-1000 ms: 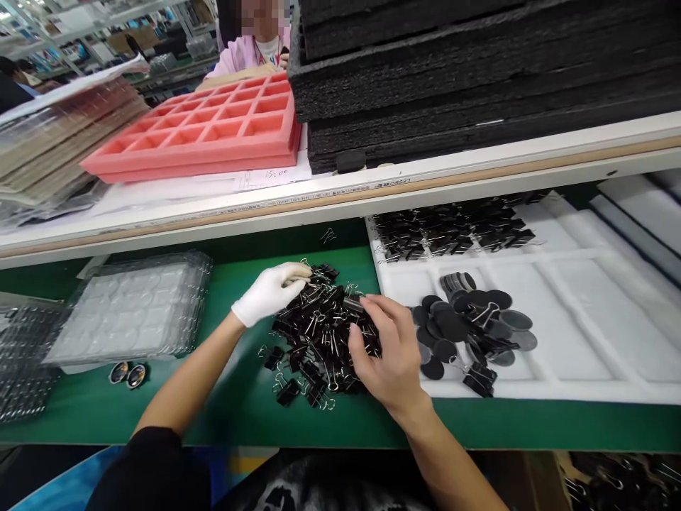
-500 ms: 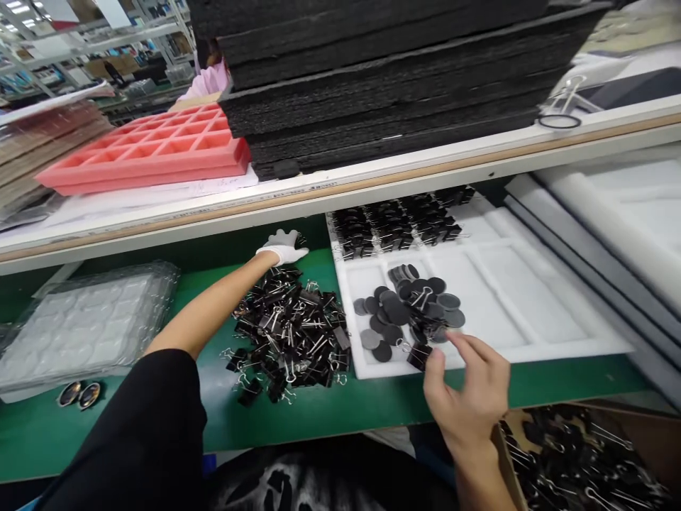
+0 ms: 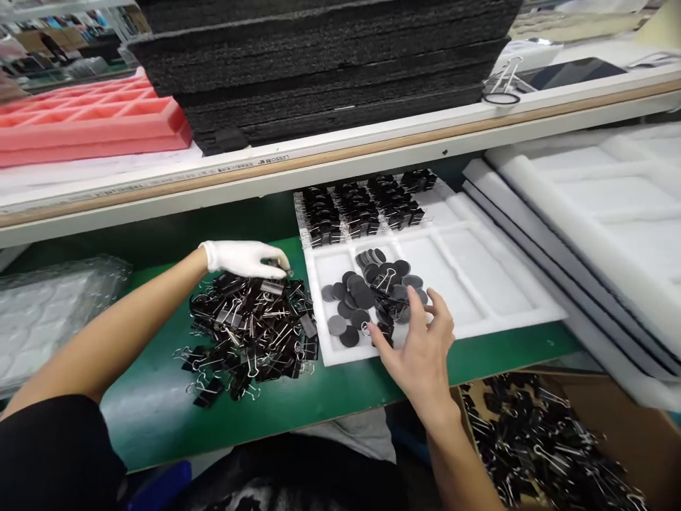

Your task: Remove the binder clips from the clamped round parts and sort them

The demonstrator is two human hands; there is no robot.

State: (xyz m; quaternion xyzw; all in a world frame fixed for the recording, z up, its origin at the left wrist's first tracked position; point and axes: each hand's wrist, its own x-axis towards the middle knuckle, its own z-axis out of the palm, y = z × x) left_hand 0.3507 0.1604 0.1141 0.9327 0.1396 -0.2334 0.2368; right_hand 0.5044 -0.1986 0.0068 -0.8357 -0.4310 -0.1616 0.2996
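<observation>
Your gloved left hand (image 3: 242,258) pinches the binder clips (image 3: 250,326) at their 12 o'clock edge; your right hand (image 3: 420,351), fingers spread open, has the black discs (image 3: 351,292) at its 11 o'clock.

Black binder clips (image 3: 255,330); white foam tray (image 3: 479,277); green table (image 3: 330,397); white-gloved left hand (image 3: 242,257)

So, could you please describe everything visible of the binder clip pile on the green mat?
The binder clip pile is a loose, tangled heap of black clips with silvery wire handles, metal by the look, pointing every way. It lies on the green mat, beside the white foam tray, with a few strays at its near left edge. The gloved left hand rests on its far edge.
</observation>
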